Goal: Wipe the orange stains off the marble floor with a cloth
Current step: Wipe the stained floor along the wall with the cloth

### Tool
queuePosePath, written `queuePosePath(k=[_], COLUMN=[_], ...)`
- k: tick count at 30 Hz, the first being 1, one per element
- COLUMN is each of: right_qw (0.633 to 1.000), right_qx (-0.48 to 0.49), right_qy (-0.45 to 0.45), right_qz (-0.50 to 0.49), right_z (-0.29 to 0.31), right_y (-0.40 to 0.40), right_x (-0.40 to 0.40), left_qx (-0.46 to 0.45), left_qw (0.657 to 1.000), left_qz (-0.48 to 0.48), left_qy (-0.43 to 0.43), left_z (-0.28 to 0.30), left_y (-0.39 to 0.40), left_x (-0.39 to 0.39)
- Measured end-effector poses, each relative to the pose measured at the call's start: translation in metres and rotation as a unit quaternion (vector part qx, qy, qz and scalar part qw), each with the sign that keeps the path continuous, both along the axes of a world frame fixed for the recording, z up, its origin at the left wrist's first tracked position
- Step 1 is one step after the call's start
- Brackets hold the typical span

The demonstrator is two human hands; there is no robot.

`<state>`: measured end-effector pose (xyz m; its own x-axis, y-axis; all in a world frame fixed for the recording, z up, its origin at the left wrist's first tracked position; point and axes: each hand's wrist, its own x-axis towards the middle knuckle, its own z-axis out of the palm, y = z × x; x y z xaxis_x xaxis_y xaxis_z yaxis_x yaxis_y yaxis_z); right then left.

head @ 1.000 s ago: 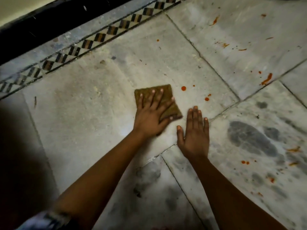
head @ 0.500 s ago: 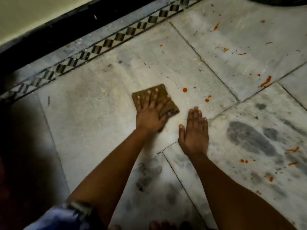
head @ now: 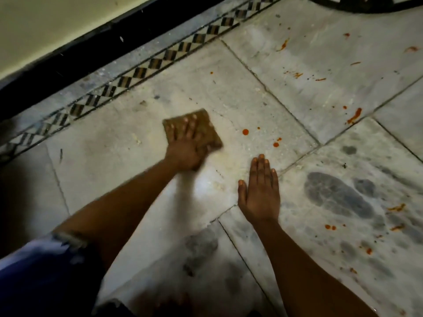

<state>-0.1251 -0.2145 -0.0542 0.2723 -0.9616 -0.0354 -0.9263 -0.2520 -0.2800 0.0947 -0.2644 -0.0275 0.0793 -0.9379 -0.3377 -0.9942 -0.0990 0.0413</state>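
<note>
A folded brown cloth [head: 207, 128] lies flat on the marble floor [head: 109, 156] near the middle of the view. My left hand [head: 186, 149] presses down on it with fingers spread over its top. My right hand [head: 259, 191] rests flat on the floor to the right, fingers together, holding nothing. Orange drops [head: 245, 132] sit a short way right of the cloth, with two more [head: 276, 144] just above my right fingertips. Further orange streaks [head: 354, 116] and specks [head: 330, 227] are scattered over the tiles to the right.
A black-and-white checkered border strip [head: 142, 72] runs diagonally along the far side, with a black skirting [head: 68, 62] and pale wall behind it. Dark grey patches [head: 336, 195] mark the right tile. A blue sleeve [head: 41, 271] fills the lower left corner.
My left hand has slid the cloth to the left, away from the orange drops. My right hand has stayed planted on the floor. The view has shifted slightly.
</note>
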Motion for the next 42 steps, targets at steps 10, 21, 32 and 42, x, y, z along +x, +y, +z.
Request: queuePosePath(k=[10, 21, 32, 42], right_qw=[1.0, 1.0, 0.999, 0.998], right_qx=[0.007, 0.01, 0.036, 0.063], right_qy=[0.001, 0.023, 0.011, -0.003], right_qz=[-0.013, 0.012, 0.003, -0.002], right_z=[0.001, 0.002, 0.005, 0.012], right_y=[0.001, -0.016, -0.037, -0.039], right_x=[0.005, 0.002, 0.012, 0.012], left_qx=[-0.011, -0.009, -0.032, -0.043], left_qw=[0.996, 0.997, 0.995, 0.987], left_qz=[-0.091, -0.032, 0.082, -0.114], left_qy=[0.013, 0.071, 0.053, 0.103], left_z=[-0.008, -0.002, -0.002, -0.002], left_y=[-0.023, -0.058, -0.192, -0.09], left_x=[0.013, 0.04, 0.082, 0.036])
